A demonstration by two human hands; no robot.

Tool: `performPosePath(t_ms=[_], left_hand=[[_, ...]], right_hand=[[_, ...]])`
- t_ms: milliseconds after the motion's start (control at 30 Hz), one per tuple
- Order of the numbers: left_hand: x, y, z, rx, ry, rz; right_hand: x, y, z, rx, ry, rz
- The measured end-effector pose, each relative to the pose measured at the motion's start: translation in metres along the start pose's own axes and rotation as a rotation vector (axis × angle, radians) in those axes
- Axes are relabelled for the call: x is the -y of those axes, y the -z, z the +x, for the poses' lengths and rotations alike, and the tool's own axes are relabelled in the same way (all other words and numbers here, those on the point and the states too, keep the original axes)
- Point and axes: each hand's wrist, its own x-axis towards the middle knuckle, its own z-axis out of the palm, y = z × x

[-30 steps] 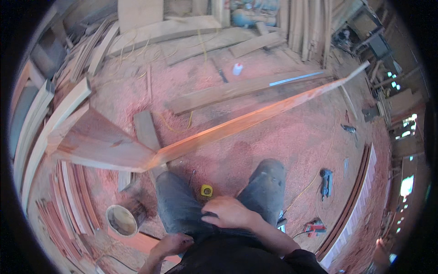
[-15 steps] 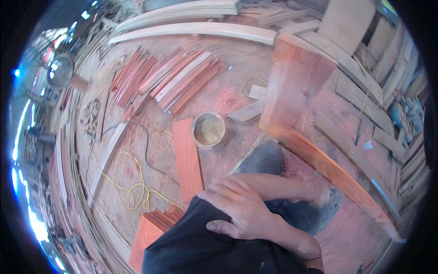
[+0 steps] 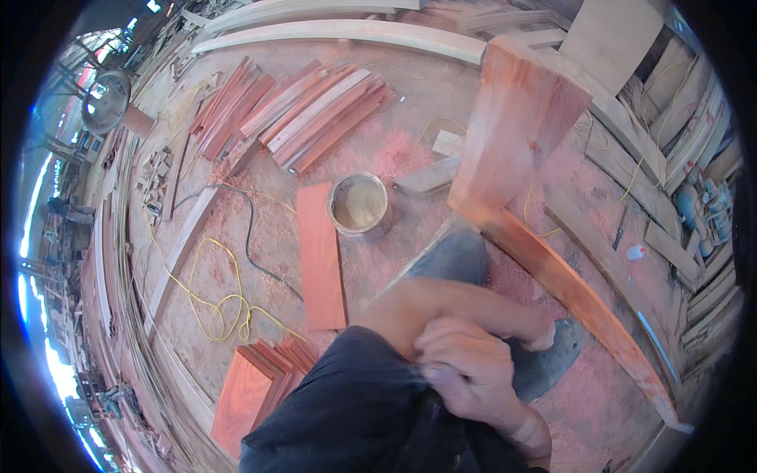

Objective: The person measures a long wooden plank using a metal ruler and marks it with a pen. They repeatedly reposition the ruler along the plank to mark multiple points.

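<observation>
My right hand [image 3: 467, 369] is closed, its fingers curled, against my bare left forearm and the edge of my black clothing [image 3: 339, 410]. Whatever it may pinch there is hidden. My left forearm [image 3: 449, 303] crosses toward the right, and my left hand [image 3: 540, 339] lies beside my grey trouser leg [image 3: 544, 374]; its fingers are too small and hidden to read. Ahead of my knees stands a round bucket [image 3: 360, 206] with pale brown contents. Next to it lies a flat reddish board [image 3: 319, 260]. To the right rises a wide reddish timber piece [image 3: 516, 130], joined to or touching a long beam [image 3: 576, 292].
Bundles of reddish strips [image 3: 319, 118] lie on the dusty floor farther off. A yellow cord [image 3: 213, 292] loops at the left, near stacked reddish boards [image 3: 256, 386]. Long pale planks [image 3: 347, 31] line the back. A small white bottle [image 3: 635, 252] stands at the right.
My right hand has gone from spread fingers over the left arm to closed, shifting right and slightly down. My left hand has drawn slightly left. The view has shifted a little.
</observation>
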Motion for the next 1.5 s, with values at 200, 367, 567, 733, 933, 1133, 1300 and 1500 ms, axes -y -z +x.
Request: performPosePath(t_ms=[200, 367, 567, 733, 933, 1133, 1300, 1500], left_hand=[[0.049, 0.061, -0.020, -0.276, -0.013, 0.181], [0.064, 0.148, -0.023, -0.343, -0.022, 0.374], [0.055, 0.195, 0.012, -0.706, -0.011, 0.240], [0.044, 0.211, 0.006, -0.616, 0.210, 0.160], [0.033, 0.182, 0.021, -0.535, 0.045, 0.163], [0.020, 0.173, 0.049, -0.498, -0.041, 0.183], [0.015, 0.175, 0.041, -0.697, 0.015, 0.108], [0.020, 0.126, 0.002, -0.670, -0.011, -0.033]], right_hand=[[0.016, -0.003, -0.030, -0.095, -0.499, 1.217], [0.034, 0.020, 0.006, 0.748, -0.712, 0.647], [0.063, 0.034, 0.007, 0.628, -0.513, 0.648], [0.048, 0.029, -0.003, 0.602, -0.417, 0.645], [0.030, 0.031, -0.009, 0.535, -0.349, 0.624], [0.032, 0.027, -0.019, 0.457, -0.318, 0.607], [0.039, 0.028, -0.022, 0.425, -0.329, 0.616], [0.011, 0.042, -0.052, 0.368, -0.275, 0.549]])
